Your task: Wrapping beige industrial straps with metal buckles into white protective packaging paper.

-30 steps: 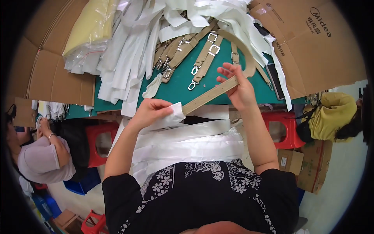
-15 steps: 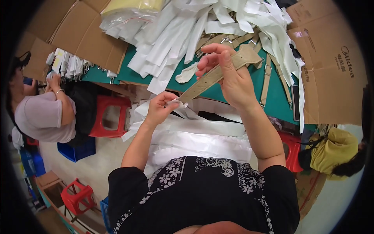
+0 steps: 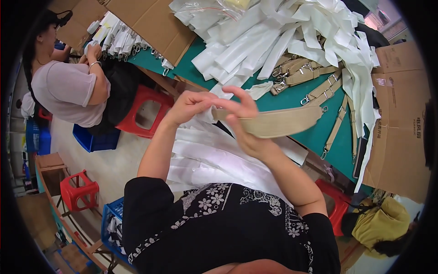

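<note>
A wide beige strap with stitched edges and a metal clip at its far end stretches rightward in front of me. My left hand pinches its near end, where a small white piece of wrapping shows. Across the strap lies my right hand, slightly blurred, with the strap passing between thumb and fingers; its index finger reaches to the left fingertips. Below both hands, white wrapping strips spread over my lap.
The green table carries heaped white strips and beige straps with metal clips. Cardboard boxes flank it. One person sits at left by a red stool, another in yellow at right.
My right hand has come down and left to meet my left hand. The strap has swung from upright slanting to nearly level. My view has turned, shifting the table rightward.
</note>
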`<state>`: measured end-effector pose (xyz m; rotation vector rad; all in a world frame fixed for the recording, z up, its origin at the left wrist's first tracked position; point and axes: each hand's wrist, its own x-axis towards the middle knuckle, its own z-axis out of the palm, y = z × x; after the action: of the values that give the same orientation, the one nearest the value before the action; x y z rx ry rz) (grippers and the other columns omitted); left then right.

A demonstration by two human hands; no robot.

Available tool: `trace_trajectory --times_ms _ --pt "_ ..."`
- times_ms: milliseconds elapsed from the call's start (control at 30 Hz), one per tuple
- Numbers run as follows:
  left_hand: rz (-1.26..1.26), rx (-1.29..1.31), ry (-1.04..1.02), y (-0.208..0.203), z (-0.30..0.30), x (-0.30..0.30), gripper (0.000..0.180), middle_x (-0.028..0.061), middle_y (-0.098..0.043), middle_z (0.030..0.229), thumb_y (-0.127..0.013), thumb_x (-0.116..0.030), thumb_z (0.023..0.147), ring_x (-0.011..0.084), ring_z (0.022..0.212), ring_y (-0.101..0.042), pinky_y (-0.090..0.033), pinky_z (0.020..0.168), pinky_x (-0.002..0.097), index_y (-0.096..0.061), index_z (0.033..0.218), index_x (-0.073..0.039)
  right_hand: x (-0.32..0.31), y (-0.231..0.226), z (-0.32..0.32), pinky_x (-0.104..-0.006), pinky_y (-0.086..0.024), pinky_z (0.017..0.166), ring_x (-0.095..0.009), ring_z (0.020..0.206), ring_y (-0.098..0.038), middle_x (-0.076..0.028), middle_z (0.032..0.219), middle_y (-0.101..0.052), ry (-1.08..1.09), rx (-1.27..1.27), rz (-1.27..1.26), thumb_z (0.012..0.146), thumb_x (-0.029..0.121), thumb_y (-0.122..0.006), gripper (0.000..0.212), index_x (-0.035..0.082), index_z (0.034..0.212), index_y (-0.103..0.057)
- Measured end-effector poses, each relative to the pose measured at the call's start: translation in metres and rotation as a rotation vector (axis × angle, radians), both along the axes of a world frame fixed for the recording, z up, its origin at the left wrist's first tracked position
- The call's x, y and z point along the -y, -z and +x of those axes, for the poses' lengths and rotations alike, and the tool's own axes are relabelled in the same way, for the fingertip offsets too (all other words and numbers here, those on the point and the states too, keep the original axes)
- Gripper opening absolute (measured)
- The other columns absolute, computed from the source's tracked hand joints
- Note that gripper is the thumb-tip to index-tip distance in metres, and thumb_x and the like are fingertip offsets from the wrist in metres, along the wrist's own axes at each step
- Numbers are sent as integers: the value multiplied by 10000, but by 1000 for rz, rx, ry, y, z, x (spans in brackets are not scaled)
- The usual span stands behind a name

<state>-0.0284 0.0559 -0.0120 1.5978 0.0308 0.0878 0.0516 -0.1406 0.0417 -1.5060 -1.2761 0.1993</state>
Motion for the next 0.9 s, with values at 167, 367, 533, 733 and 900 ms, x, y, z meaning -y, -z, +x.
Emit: trace_trajectory --times_ms 167,367,533,733,900 --pt "-90 -96 -55 60 0 7 148 29 -642 914 -546 -110 862 82 842 -560 -425 745 223 -643 906 -7 -19 73 -13 -380 -208 1020 -323 1244 -278 -173 1318 -310 178 166 -312 874 322 -476 586 103 1364 -240" --pt "-59 -49 -198 67 -10 12 190 33 -647 852 -539 -137 871 71 794 -558 -431 729 219 -646 897 18 14 43 -5 -346 -314 979 -201 1115 -451 -121 1173 -490 170 -1092 287 956 343 -297 498 5 1321 -290" --pt "-139 -63 -188 36 -1 32 216 37 -654 833 -539 -160 871 84 767 -568 -441 718 233 -653 883 22 4 64 -11 -324 -375 909 -194 1040 -493 -140 1121 -530 225 -505 90 954 285 -344 422 -14 1240 -426" --pt "-37 -29 -177 45 -4 31 207 38 -657 831 -565 -164 857 78 746 -563 -437 689 222 -659 900 15 18 52 5 -315 -410 870 -199 1011 -521 -148 1113 -540 260 -415 35 949 215 -362 372 -11 1234 -436" --pt "-35 -79 -190 58 -5 36 210 9 -638 796 -573 -174 859 58 726 -531 -426 668 207 -659 927 5 13 72 -6 -315 -359 940 -214 1118 -468 -171 1216 -483 237 -5 -43 937 176 -381 360 0 1249 -423"
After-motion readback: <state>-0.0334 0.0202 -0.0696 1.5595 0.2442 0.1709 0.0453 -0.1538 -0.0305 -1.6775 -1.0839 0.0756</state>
